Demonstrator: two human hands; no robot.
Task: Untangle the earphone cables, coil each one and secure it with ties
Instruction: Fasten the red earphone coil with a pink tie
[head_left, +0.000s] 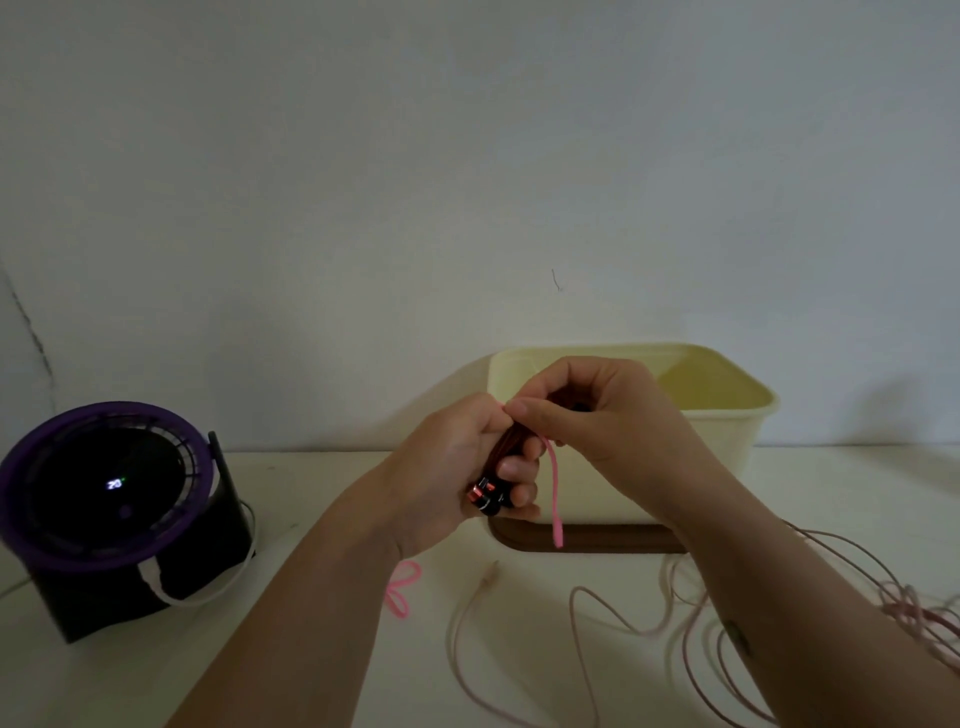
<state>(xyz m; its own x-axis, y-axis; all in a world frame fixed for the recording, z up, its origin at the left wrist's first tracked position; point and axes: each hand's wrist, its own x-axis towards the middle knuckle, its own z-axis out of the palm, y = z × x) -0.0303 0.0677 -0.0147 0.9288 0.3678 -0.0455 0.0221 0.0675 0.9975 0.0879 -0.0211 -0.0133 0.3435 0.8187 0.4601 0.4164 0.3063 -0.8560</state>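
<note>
Holding coil (503, 448) L hand (457, 467), tie (555, 493) R hand (597, 410), nr bin edge (727, 415)

Inside the left hand (457, 467), dark coil (505, 444) mostly hidden; pale pink cable (906, 605) cut by right edge.

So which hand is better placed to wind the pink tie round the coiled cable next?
Probably the right. The right hand pinches the pink tie at the coil's top, its tail hanging free; the left hand is busy holding the coiled cable.
</note>
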